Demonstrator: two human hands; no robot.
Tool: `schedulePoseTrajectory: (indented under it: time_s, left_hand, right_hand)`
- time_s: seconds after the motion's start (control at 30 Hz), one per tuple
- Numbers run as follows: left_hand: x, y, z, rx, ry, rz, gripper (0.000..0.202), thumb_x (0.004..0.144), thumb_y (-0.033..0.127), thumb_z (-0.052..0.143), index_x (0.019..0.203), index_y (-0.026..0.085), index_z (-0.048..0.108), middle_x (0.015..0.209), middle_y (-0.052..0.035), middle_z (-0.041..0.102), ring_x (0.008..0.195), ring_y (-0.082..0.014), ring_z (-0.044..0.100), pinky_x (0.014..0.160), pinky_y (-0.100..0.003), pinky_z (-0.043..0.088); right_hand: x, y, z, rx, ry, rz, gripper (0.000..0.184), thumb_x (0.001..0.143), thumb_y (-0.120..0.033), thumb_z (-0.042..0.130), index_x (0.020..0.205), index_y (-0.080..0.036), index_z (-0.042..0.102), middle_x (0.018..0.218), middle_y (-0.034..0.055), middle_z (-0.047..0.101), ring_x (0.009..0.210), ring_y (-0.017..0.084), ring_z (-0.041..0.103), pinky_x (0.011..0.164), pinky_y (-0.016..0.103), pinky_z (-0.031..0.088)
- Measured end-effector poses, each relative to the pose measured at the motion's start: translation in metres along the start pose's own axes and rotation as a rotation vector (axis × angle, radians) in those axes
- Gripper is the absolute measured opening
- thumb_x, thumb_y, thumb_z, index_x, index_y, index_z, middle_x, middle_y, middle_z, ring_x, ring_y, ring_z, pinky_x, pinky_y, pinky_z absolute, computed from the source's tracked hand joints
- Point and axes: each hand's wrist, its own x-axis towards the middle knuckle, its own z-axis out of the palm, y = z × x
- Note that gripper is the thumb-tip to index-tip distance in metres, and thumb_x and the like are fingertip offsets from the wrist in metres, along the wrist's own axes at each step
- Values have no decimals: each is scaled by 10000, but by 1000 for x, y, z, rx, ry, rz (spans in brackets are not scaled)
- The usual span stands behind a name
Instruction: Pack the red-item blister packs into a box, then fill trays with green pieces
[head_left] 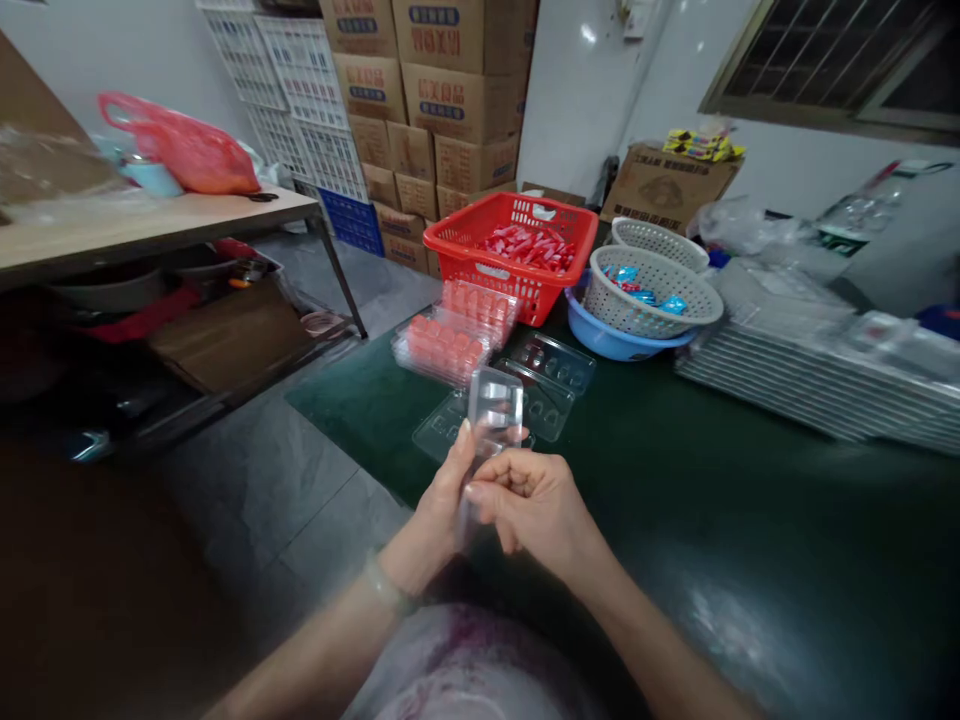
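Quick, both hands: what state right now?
Left hand: closed, holding a clear plastic tray.
Right hand: curled closed at the tray's lower part; whether it pinches the plastic can't be told.

Packing workshop (stacked cartons [442, 125], plastic crates [307, 80])

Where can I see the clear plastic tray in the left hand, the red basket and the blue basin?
Clear plastic tray [496, 402]: head view, on its upper part.
Red basket [538, 281]: head view, on its front rim.
Blue basin [624, 344]: head view, on its outer wall.
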Motion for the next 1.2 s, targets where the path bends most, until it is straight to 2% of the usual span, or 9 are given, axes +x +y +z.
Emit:
schedulePoseTrajectory:
  time_s: [0.1,0.17,0.23,0.3,0.43,0.53,0.77,0.97,1.2]
  left_hand:
    - [3,-7,-2,6,-82,-61,722,761,670,477,1267,155,492,600,-32,608,477,-175,584,489,-299,514]
    - [5,-9,-5,-4,-124,-92,755,766,689,438,1296,151,462,542,-30,588,467,-208,592,394,-285,477]
    - [6,-9,-6,-19,-121,-98,773,758,695,440,1312,156,443,632,-64,635,551,-250,633,363,-283,468]
    - [6,-9,-5,-37,-85,-76,762,744,676,489,1308,164,446,875,-116,675,702,-278,663,420,-296,507]
    - [6,-9,-3,-44,-36,-39,763,714,655,554,1286,159,457,1193,-161,574,857,-300,650,539,-315,548]
    - [7,-11,-4,-27,-67,-25,734,753,648,506,1304,167,437,1228,-169,547,806,-291,659,483,-315,535]
    - [8,-12,-1,-47,-43,-13,728,732,632,548,1276,157,456,1162,-165,595,828,-289,658,548,-328,548]
    - [9,-13,-1,-71,-62,-54,764,744,649,517,1323,161,414,1137,-165,608,684,-263,668,386,-277,480]
    - [9,-12,1,-52,-38,-38,773,706,656,561,1284,156,442,1153,-167,596,712,-253,665,474,-301,519]
  right_hand:
    - [2,3,-7,40,-11,45,186,738,-319,637,717,-135,623,520,-31,570,315,52,442,322,169,331]
    - [3,5,-11,56,-21,53,198,740,-328,635,741,-130,635,524,-27,574,315,54,448,314,165,334]
    - [3,5,-12,62,-37,47,201,753,-329,622,754,-129,641,527,-27,575,317,51,450,315,162,335]
    - [3,5,-12,59,-47,39,198,764,-324,611,758,-129,642,525,-28,573,318,47,445,318,159,337]
    - [3,3,-11,39,-45,41,200,773,-317,600,748,-123,640,507,-32,560,319,43,435,326,159,339]
    - [3,2,-12,27,-56,46,201,773,-315,597,743,-120,635,501,-31,555,320,42,429,330,162,337]
    - [5,3,-17,-4,-87,50,201,786,-304,583,699,-126,616,486,-38,542,322,35,414,338,155,314]
    - [6,3,-18,25,-103,48,245,794,-308,575,616,-141,564,396,-67,467,303,33,381,339,154,295]
    - [7,0,-16,2,-85,62,205,782,-301,571,657,-139,574,505,-39,548,315,30,401,340,160,299]
